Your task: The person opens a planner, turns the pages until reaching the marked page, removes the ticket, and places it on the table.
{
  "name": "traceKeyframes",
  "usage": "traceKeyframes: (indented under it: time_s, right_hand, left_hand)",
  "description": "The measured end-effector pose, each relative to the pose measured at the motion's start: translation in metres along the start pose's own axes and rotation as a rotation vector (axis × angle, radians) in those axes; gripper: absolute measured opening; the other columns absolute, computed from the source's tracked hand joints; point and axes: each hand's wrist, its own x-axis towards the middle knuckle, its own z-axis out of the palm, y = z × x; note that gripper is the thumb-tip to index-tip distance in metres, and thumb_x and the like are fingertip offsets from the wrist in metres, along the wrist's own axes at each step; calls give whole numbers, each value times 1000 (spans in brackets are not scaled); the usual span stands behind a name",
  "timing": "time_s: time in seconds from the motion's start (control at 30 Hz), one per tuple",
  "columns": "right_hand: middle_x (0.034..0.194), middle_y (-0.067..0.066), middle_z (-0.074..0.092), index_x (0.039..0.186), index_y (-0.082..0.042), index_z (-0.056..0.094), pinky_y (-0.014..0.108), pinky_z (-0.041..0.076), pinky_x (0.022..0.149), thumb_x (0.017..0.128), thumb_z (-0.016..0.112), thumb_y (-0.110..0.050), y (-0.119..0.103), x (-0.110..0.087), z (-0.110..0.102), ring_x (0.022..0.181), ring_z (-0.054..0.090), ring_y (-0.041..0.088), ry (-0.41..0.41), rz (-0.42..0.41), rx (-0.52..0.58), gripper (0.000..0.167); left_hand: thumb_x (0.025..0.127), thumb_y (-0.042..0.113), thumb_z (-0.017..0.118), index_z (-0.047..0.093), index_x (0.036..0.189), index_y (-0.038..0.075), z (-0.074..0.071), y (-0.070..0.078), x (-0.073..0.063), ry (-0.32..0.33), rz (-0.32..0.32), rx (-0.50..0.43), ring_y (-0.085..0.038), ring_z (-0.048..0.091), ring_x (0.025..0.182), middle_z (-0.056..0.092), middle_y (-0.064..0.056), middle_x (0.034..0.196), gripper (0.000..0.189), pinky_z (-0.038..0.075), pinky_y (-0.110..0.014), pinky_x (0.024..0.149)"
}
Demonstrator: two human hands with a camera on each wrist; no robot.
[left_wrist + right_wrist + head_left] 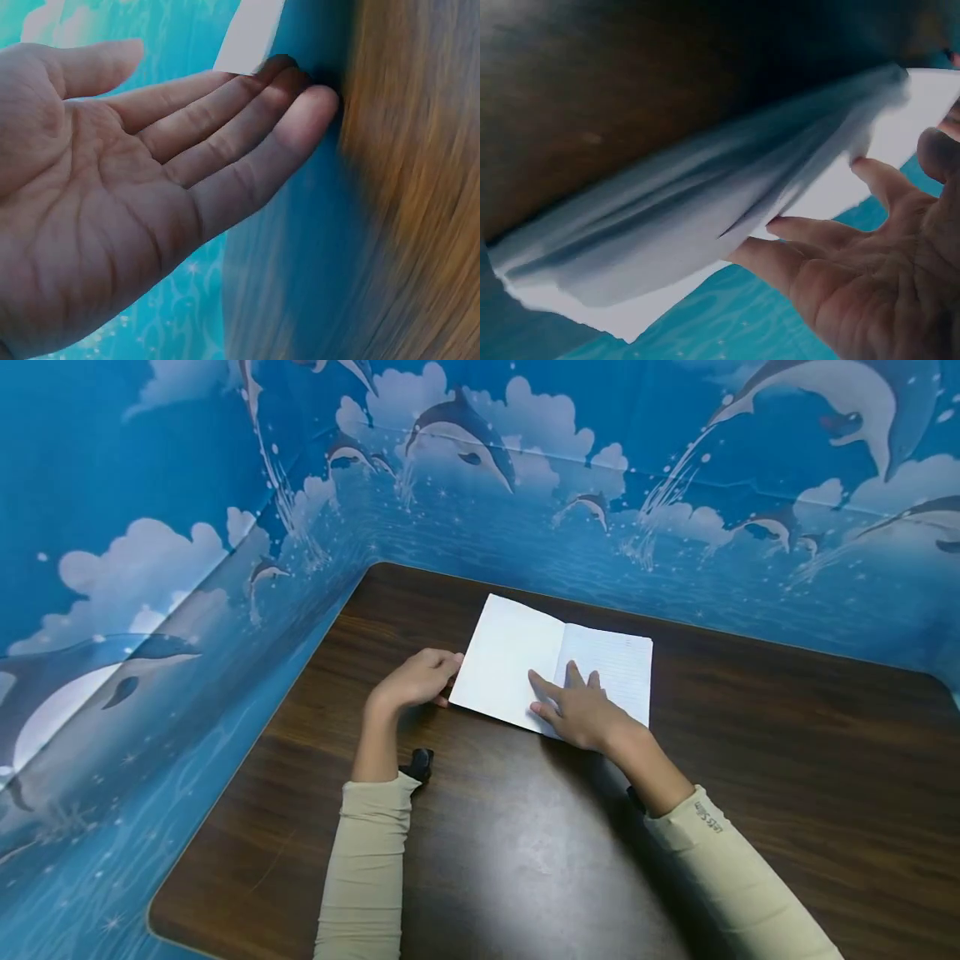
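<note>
An open notebook [512, 647] lies on the dark wooden table, with a blank left page and a lined right page [618, 668]. My left hand [415, 681] is at the notebook's left edge. In the left wrist view its fairly straight fingers [225, 146] reach under a white corner [251, 37], and the thumb stands apart. My right hand [588, 714] rests with spread fingers across the lower part of the notebook near the fold. In the right wrist view those fingertips touch the pages [652, 255], which look bowed. The hand hides part of the lined page.
The wooden table [787, 793] has rounded corners and extends far to the right. A blue curtain with dolphins and clouds [480, 527] hangs along its back and left sides. A small black device [420, 765] sits by the left wrist.
</note>
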Motion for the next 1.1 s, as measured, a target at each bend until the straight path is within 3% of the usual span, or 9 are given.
traceKeyframes:
  time_s: [0.13, 0.33, 0.57, 0.73, 0.8, 0.9, 1.1]
  right_hand:
    - [176, 36, 5, 173, -33, 18, 78, 26, 121, 114, 44, -53, 5, -2, 0, 155, 10, 72, 0, 7, -54, 67]
    - [176, 35, 7, 172, -32, 24, 78, 25, 121, 113, 49, -50, 9, -8, -5, 154, 12, 72, -17, 29, -59, 67]
    - [175, 36, 13, 171, -31, 29, 77, 34, 117, 114, 49, -42, 17, -12, -8, 152, 19, 72, 1, 44, -51, 61]
    - [164, 35, 41, 166, -14, 41, 70, 44, 114, 115, 51, -32, 32, -12, -12, 149, 44, 60, 125, 32, -64, 56]
    - [160, 36, 46, 164, -4, 41, 69, 44, 114, 114, 52, -27, 41, -11, -15, 147, 47, 57, 171, 66, -63, 56]
    - [160, 39, 42, 160, 8, 40, 70, 42, 116, 113, 56, -23, 58, -10, -18, 148, 42, 59, 201, 150, -57, 59]
    - [166, 40, 23, 159, 16, 32, 68, 40, 118, 114, 53, -26, 102, -9, -22, 147, 33, 61, 223, 267, 0, 65]
  left_hand:
    - [118, 28, 42, 65, 112, -3, 7, 4, 6, -5, 11, 39, -23, 63, 77, 53, -10, 89, 39, 60, -38, 80]
    - [113, 18, 57, 63, 136, -6, 16, 6, 11, -21, -26, 84, -17, 71, 71, 69, -14, 97, 34, 59, -32, 77]
    - [104, 7, 69, 57, 141, -5, 27, 10, 14, -24, -19, 129, -17, 69, 70, 76, -10, 84, 40, 52, -32, 78]
    - [103, 8, 71, 56, 142, -1, 32, 12, 14, 9, -59, 153, -20, 69, 71, 75, -9, 80, 43, 52, -38, 86]
    - [103, 8, 72, 55, 144, 0, 32, 12, 14, 16, -74, 157, -20, 69, 71, 75, -9, 82, 45, 51, -40, 88]
    - [103, 9, 72, 52, 148, 4, 33, 12, 14, 20, -89, 157, -20, 69, 71, 75, -9, 84, 50, 50, -40, 87]
    - [102, 8, 71, 49, 153, 7, 35, 13, 16, 17, -92, 146, -18, 70, 68, 77, -10, 88, 56, 48, -37, 81]
